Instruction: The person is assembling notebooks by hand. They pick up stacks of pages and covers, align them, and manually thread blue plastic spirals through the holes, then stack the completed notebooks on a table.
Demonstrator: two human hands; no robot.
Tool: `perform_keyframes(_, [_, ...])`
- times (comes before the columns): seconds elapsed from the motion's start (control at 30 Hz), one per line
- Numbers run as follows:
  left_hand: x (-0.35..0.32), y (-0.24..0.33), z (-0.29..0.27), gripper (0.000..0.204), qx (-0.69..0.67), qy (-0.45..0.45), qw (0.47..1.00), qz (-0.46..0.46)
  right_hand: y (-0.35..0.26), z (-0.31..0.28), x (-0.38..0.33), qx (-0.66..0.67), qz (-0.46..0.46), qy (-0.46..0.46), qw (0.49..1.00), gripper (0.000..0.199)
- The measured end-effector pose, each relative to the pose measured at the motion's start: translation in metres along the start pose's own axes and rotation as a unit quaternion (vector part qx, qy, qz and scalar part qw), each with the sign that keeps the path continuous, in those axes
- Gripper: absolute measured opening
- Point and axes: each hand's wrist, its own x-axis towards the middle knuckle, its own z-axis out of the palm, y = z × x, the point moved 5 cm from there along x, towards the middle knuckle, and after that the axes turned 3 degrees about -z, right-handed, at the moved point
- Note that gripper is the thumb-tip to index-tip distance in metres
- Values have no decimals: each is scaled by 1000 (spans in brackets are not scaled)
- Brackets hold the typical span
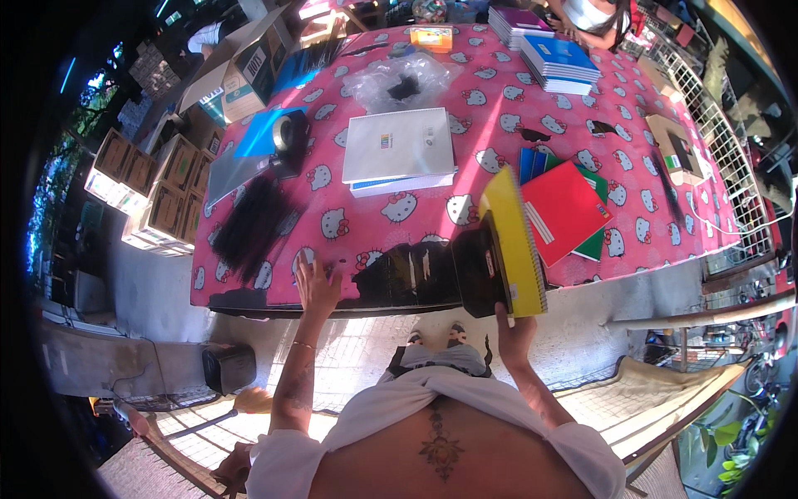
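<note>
My right hand (515,334) grips the near lower end of a yellow spiral notebook (517,241), held on edge at the front of the table. Its wire spine faces right. Directly left of it, against or very near its cover, stands a black blocky object (477,270) whose kind I cannot make out. My left hand (317,287) rests on the table's front edge, fingers spread, holding nothing. Near it on the left lies a bundle of thin black strips (254,226). Behind, a stack of notebooks with a white one on top (399,148) sits mid-table.
Red (567,212) and green notebooks lie to the right. Blue notebooks (559,62) are stacked at the back, near another person (594,21). A tape roll (283,133), clear plastic bag (403,81) and open carton (241,79) are at left and back. Wire racking (719,125) borders the right.
</note>
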Motion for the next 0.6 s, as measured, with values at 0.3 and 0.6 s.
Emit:
perform_keyframes(0.3, [-6, -52, 7, 58, -25, -79, 994, 75, -41, 101, -25, -21, -133, -75, 988, 75])
perform_keyframes(0.6, [-15, -6, -12, 39, -637, -144, 726, -215, -104, 121, 26, -154, -281, -100, 942, 51])
